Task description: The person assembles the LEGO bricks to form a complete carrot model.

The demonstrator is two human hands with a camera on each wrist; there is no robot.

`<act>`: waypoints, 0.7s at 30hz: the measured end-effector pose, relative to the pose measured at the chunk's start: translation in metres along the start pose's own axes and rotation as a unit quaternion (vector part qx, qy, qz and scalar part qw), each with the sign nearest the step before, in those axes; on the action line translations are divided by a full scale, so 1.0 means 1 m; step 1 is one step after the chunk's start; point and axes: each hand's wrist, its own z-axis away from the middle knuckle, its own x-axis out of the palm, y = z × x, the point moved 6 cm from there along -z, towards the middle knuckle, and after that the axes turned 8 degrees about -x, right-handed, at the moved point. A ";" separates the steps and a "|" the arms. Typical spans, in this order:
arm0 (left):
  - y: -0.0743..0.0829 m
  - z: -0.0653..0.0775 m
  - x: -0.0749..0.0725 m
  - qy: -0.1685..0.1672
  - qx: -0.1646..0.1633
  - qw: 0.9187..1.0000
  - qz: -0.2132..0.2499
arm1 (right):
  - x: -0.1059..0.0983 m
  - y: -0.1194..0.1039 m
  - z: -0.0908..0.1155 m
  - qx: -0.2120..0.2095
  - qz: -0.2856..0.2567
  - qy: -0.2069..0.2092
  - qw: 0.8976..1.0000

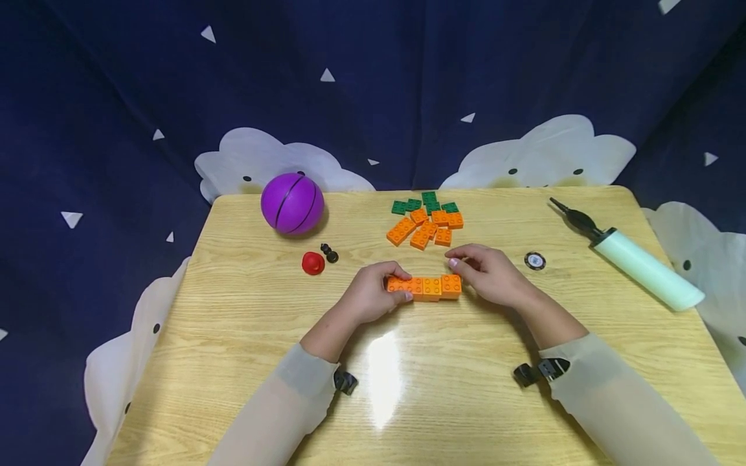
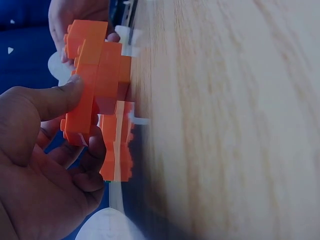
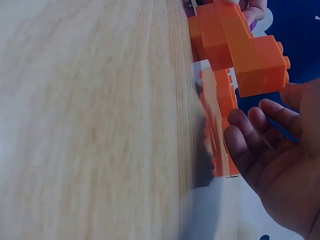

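My left hand grips the left end of a structure of joined orange toy bricks, thumb on the near side and fingers on the far side. In the left wrist view the orange brick structure shows stepped layers, with one brick raised at the far end. My right hand is just off the structure's right end, fingers loosely bent and holding nothing. The right wrist view shows its fingers beside and below the raised end brick, the thumb close to that brick's edge.
Behind the structure lie loose orange bricks and several green bricks. To the left are a purple ball, a small red hat-shaped piece and a black chess-like piece. A poker chip and a hand pump lie right.
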 end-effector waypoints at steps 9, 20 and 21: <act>0.000 -0.001 0.001 0.001 -0.001 1.000 0.004 | -0.001 0.008 -0.013 0.006 -0.003 0.023 1.000; -0.002 -0.001 0.002 -0.002 0.002 1.000 0.006 | -0.001 0.010 -0.029 -0.013 0.042 0.063 0.997; -0.003 0.000 0.001 -0.003 0.000 1.000 0.008 | 0.000 0.010 -0.030 -0.015 0.045 0.065 0.997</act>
